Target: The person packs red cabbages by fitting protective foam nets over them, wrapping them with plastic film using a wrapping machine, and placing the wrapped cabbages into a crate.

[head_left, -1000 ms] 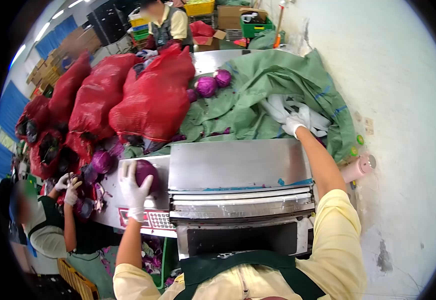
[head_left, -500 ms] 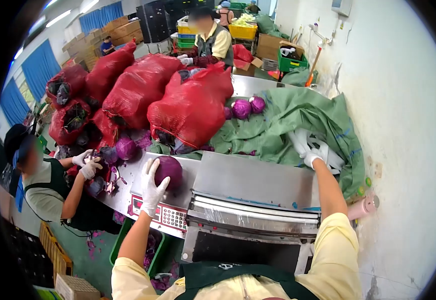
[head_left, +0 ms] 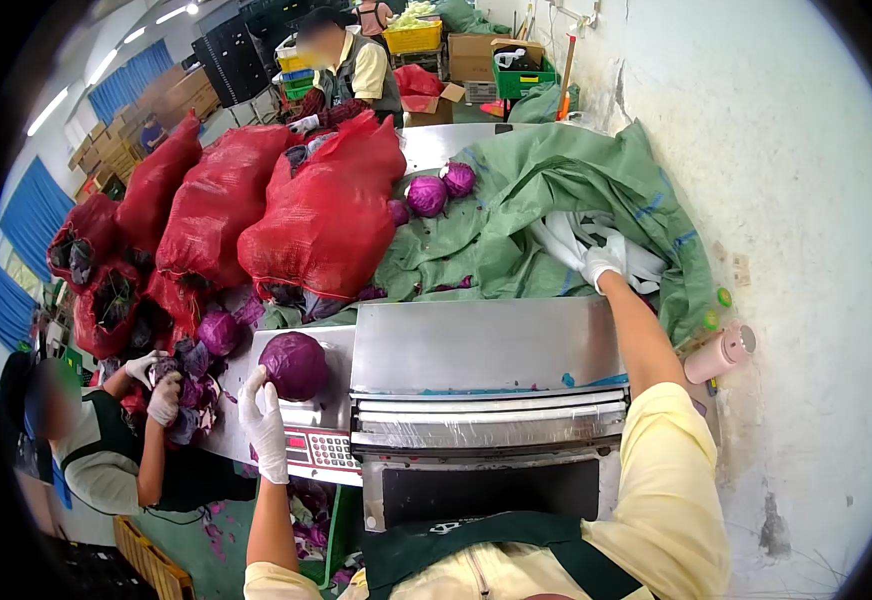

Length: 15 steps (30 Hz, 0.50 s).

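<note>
A round red cabbage (head_left: 294,366) sits on the metal plate of a scale (head_left: 328,450) with a red-framed keypad. My gloved left hand (head_left: 266,430) is at the cabbage's lower left side, fingers stretched and apart; whether the fingertips still touch it I cannot tell. On the right, my gloved right hand (head_left: 604,264) reaches over the wrapping machine (head_left: 486,345) into a pile of white strips (head_left: 560,240) on a green tarp (head_left: 486,255). Its fingers are closed on the strips, and the fingertips are partly hidden among them.
Red mesh sacks (head_left: 321,220) of cabbages fill the table's left. More red cabbages (head_left: 426,196) lie beside the tarp. A co-worker (head_left: 106,430) handles leaves at left; another person (head_left: 356,70) stands behind the sacks. A pink bottle (head_left: 721,354) stands by the right wall.
My left hand has slid down off the cabbage's side, while the cabbage stays on the scale. My right hand remains at the white strips. The whole view has shifted.
</note>
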Each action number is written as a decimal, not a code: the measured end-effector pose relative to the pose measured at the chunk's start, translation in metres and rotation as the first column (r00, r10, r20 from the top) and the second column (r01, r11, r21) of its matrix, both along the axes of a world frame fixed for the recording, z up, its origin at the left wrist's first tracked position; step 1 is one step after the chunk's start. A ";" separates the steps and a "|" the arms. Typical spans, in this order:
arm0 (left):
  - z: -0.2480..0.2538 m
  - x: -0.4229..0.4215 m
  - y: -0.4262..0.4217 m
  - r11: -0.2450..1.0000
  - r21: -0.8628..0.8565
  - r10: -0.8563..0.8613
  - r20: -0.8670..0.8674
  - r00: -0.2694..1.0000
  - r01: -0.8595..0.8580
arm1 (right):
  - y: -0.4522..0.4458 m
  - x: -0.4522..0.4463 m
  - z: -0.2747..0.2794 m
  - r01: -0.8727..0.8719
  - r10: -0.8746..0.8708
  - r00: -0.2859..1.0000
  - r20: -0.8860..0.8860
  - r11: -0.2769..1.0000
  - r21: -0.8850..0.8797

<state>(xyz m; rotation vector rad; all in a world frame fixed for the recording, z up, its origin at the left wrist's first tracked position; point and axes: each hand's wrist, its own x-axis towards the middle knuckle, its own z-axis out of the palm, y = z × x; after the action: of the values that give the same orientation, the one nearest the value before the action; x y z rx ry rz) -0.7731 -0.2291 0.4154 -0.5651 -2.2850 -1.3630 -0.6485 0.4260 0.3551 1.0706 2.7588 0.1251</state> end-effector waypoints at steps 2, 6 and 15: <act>0.002 0.004 -0.004 1.000 0.020 -0.006 0.051 0.999 0.005 | 0.004 -0.001 0.010 0.049 -0.057 0.990 -0.130 0.997 -0.066; 0.012 0.017 0.001 0.999 -0.037 0.001 -0.044 0.999 -0.003 | -0.033 0.048 0.124 -0.071 0.063 0.995 0.078 0.992 0.106; 0.113 0.113 0.162 0.834 -0.266 -0.539 -0.207 0.817 0.483 | -0.211 0.115 0.205 -0.818 0.760 0.541 -0.361 0.575 -0.017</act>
<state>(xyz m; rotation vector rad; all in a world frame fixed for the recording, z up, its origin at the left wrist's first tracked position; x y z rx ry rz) -0.6603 -0.0670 0.5283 -1.4370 -2.1275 -1.1713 -0.5338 0.2149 0.5601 -0.3463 3.2263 -0.2123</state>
